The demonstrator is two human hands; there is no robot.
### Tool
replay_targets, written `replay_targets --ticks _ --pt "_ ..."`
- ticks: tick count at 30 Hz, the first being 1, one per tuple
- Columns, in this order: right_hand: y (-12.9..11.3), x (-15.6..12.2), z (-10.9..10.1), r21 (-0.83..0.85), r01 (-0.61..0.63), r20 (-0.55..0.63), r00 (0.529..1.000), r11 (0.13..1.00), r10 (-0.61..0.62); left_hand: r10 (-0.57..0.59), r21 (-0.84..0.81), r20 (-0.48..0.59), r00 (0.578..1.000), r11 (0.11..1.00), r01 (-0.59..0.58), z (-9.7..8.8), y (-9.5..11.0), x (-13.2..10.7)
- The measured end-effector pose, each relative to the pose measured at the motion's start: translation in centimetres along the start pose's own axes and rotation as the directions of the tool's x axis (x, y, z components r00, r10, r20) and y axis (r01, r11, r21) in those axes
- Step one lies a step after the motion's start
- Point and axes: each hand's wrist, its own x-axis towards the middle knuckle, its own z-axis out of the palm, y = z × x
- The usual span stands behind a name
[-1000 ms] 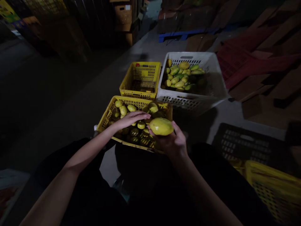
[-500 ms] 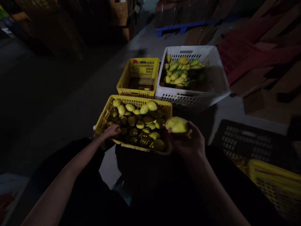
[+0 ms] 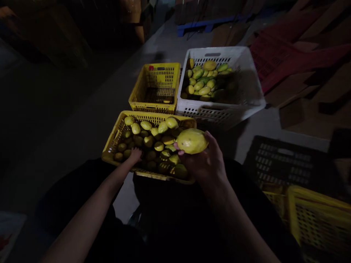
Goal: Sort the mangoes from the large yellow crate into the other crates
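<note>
My right hand (image 3: 201, 160) is closed around a large oval yellow-green papaya (image 3: 192, 141), held above the right end of the near yellow crate (image 3: 153, 116). My left hand (image 3: 135, 156) reaches over that crate's near side, fingers apart and touching the fruit there; dim light blurs the fingertips. Inside the crate lie several yellow and green papayas (image 3: 146, 125), the brighter ones along the far side, the nearer ones in shadow.
Behind stands a second yellow crate (image 3: 134, 95) with a small yellow piece at its bottom. Beside it, a larger white crate (image 3: 253, 86) holds several yellow and green fruits. On the right are a black crate (image 3: 276, 160), another yellow crate (image 3: 292, 215), red crates and cardboard. A blue pallet (image 3: 208, 25) lies farther back.
My right hand has brought the papaya leftward and slightly up, over the near crate. My left hand has shifted a little to the right among the fruit. The view has moved slightly.
</note>
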Motion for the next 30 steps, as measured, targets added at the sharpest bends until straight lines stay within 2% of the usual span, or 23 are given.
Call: replay_targets --ticks 2,6,9,13,18,22,26,30 --pt "0.2 -0.3 0.0 -0.033 -0.012 -0.005 1.000 0.999 0.012 0.059 -0.040 0.005 0.998 0.997 -0.059 -0.2 0.5 0.2" --pt "0.4 -0.3 -1.0 -0.011 0.041 -0.124 0.991 0.999 -0.042 0.166 -0.147 -0.007 0.986 0.975 -0.165 -0.3 2.4 0.8" --pt "0.4 -0.1 -1.4 -0.007 0.070 -0.118 0.991 0.998 -0.070 0.165 -0.217 -0.029 0.986 0.962 -0.168 -0.1 4.0 1.6" --pt "0.2 -0.1 -1.2 -0.054 0.038 -0.060 0.997 0.998 -0.041 0.130 -0.251 -0.065 0.989 0.957 -0.142 -0.5 5.1 2.2" --pt "0.3 0.0 -0.7 -0.095 0.076 0.016 0.997 0.993 -0.075 0.111 -0.207 -0.063 0.992 0.971 -0.122 -1.5 4.7 1.3" --pt "0.7 0.0 0.1 -0.115 0.059 -0.010 0.998 0.992 -0.061 0.094 -0.244 -0.090 0.991 0.963 -0.114 -1.8 4.8 0.2" --pt "1.0 0.2 0.2 -0.156 -0.015 0.006 1.000 0.988 0.016 0.030 -0.377 -0.153 0.988 0.922 -0.087 -2.2 4.5 -0.9" --pt "1.4 0.9 -0.6 -0.230 -0.014 0.043 0.999 0.973 0.025 -0.074 -0.573 -0.238 0.968 0.816 -0.078 -4.2 2.4 -1.8"
